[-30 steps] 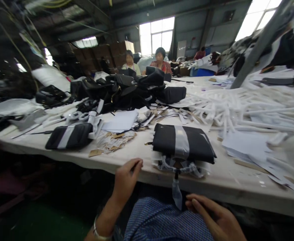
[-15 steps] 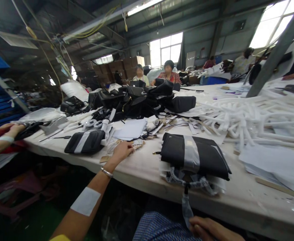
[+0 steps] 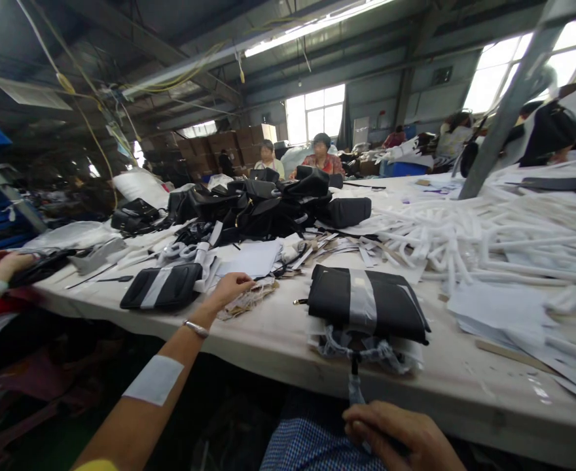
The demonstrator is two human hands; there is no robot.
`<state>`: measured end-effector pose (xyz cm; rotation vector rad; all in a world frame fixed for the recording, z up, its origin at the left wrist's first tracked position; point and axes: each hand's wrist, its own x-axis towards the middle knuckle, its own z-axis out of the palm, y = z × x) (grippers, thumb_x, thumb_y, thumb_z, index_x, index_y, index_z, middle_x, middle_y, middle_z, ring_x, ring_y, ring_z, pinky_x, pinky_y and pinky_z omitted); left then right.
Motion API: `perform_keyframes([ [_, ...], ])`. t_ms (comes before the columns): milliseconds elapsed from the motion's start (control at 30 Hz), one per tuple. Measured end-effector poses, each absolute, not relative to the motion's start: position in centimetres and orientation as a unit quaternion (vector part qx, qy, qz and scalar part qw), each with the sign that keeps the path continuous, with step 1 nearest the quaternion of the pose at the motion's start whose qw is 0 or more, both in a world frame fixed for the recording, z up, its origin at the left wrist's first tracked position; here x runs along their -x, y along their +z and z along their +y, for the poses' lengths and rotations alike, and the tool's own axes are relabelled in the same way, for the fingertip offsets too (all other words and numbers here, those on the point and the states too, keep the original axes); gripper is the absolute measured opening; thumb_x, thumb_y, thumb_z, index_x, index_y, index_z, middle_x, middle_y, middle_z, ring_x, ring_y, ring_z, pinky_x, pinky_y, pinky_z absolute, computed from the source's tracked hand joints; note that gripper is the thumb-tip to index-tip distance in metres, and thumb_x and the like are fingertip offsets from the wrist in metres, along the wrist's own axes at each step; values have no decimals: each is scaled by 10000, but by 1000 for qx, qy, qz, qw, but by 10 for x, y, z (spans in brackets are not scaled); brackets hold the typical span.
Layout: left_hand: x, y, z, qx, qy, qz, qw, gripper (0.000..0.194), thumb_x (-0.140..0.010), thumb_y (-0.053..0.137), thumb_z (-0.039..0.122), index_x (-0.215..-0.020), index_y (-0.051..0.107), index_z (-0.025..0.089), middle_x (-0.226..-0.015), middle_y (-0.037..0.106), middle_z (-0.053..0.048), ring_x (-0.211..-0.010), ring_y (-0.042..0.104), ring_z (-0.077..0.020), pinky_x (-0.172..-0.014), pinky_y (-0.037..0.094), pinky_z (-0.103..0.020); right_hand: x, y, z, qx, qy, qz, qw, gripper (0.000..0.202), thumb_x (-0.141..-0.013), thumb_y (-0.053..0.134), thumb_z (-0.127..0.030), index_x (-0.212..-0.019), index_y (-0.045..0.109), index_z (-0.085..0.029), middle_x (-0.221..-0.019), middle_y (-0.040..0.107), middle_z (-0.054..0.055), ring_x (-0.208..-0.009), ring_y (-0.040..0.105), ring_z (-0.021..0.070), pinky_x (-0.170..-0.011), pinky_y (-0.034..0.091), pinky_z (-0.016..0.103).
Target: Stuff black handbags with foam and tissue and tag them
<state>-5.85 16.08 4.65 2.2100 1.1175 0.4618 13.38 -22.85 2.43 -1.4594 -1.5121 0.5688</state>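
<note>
My right hand [image 3: 400,432] is below the table's front edge, fingers closed on a plastic-wrapped strap end [image 3: 355,390]. This strap hangs from a black bag [image 3: 330,297] lying on the table, with a pale band around its middle and clear-wrapped handles along its front. Over a small heap of thin strings and brown card [image 3: 249,299], my left hand [image 3: 229,291] has its fingers pinched together; anything between them is too small to make out. Left of that hand lies a second black bag [image 3: 184,280], also banded in pale wrap.
Black bags [image 3: 268,209] are piled mid-table. White padded strips [image 3: 445,235] and paper sheets [image 3: 497,304] spread on the right, near a slanted metal post [image 3: 494,131]. A co-worker's hands [image 3: 8,268] handle something black at far left. Other people sit across the table.
The view has shifted slightly. My left hand's pinched fingers are a little higher over the string heap. My right hand has moved up the wrapped strap, covering more of it.
</note>
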Motion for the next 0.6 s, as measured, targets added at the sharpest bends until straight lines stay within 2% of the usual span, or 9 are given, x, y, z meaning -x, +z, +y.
perform_keyframes([
  [267,51,115,173,-720,370,366,460,270,-932,591,403,-958,630,137,-870,669,-27,-776,656,-149,-722,557,-332,-149,64,-199,596,213,-607,481,161,-906,637,-331,-968,781,-292,-809,763,26,-722,721,204,-680,586,277],
  [467,34,159,171,-724,432,300,446,324,-767,720,410,-931,665,136,-705,628,1,-642,586,-116,-697,511,-286,-161,102,-156,566,233,-597,518,200,-906,638,-367,-986,779,-250,-867,768,41,-763,718,212,-732,575,316],
  [600,24,178,169,-749,455,260,405,289,-767,690,401,-899,684,144,-688,625,4,-649,562,-118,-723,489,-280,-163,118,-123,540,251,-573,563,228,-877,662,-389,-1008,775,-241,-910,771,44,-802,722,228,-769,580,360],
])
